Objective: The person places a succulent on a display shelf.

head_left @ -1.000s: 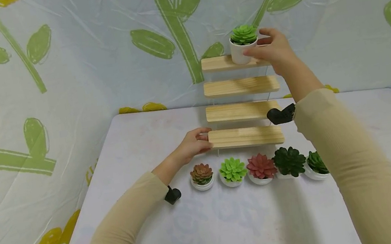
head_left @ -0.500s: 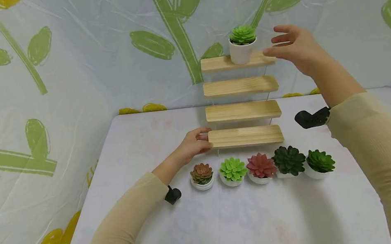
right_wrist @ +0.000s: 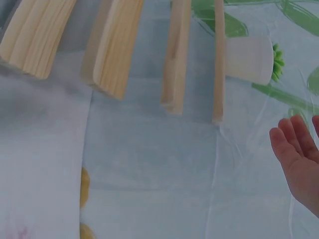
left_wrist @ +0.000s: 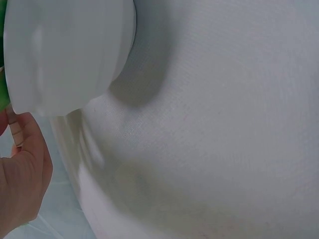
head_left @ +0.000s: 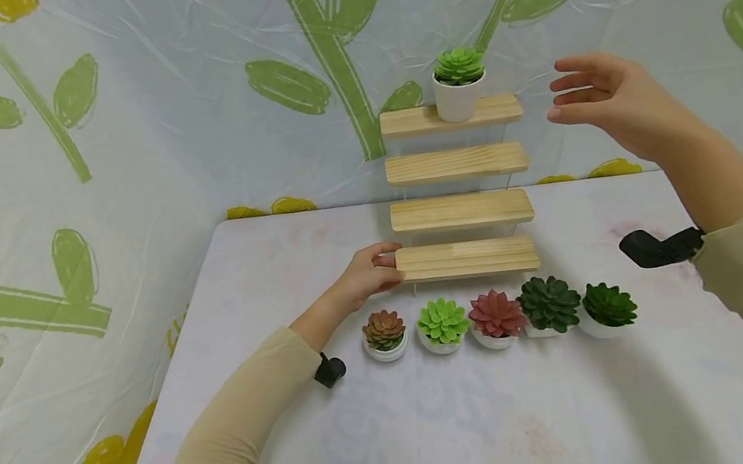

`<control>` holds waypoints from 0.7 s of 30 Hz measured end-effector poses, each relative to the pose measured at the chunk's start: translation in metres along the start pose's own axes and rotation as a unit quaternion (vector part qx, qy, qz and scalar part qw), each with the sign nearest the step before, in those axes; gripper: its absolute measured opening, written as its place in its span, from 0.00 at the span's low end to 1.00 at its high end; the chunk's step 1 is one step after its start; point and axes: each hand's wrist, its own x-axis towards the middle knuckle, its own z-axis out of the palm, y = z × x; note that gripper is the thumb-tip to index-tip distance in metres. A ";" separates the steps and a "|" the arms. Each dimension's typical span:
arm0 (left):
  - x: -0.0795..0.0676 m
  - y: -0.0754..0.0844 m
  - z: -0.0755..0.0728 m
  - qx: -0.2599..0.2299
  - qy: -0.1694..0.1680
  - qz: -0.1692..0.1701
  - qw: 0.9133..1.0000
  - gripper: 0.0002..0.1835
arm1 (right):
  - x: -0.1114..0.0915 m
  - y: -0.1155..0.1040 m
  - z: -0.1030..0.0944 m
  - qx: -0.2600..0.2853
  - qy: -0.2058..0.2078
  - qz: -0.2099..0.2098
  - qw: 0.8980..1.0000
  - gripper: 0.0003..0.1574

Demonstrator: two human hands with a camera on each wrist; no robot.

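My left hand pinches the left end of the lowest board of a tiered wooden plant shelf; in the left wrist view that hand is partly behind a white pot. On the top board stands a bright green succulent in a white pot, upright, left of my right hand. That hand hovers in the air to the right of the shelf, fingers relaxed, holding nothing. The right wrist view shows the same potted succulent apart from the fingertips.
A row of potted succulents lines the table before the shelf: brown, light green, red, dark green and green. A flower-printed cloth hangs behind and at the left.
My right hand has let go of the potted bright green succulent on the top board and moved away to the right. The left hand stays at the lowest board.
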 end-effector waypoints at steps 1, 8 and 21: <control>0.000 0.000 0.000 -0.001 0.000 0.001 1.000 0.30 | -0.003 0.002 -0.003 0.012 -0.002 -0.006 1.000 0.39; 0.000 0.000 0.000 -0.003 -0.005 -0.001 1.000 0.30 | -0.028 0.016 -0.022 0.064 -0.023 -0.035 0.997 0.35; -0.001 0.000 0.000 -0.007 -0.003 -0.006 1.000 0.30 | -0.071 0.044 -0.025 -0.005 -0.058 -0.044 0.997 0.37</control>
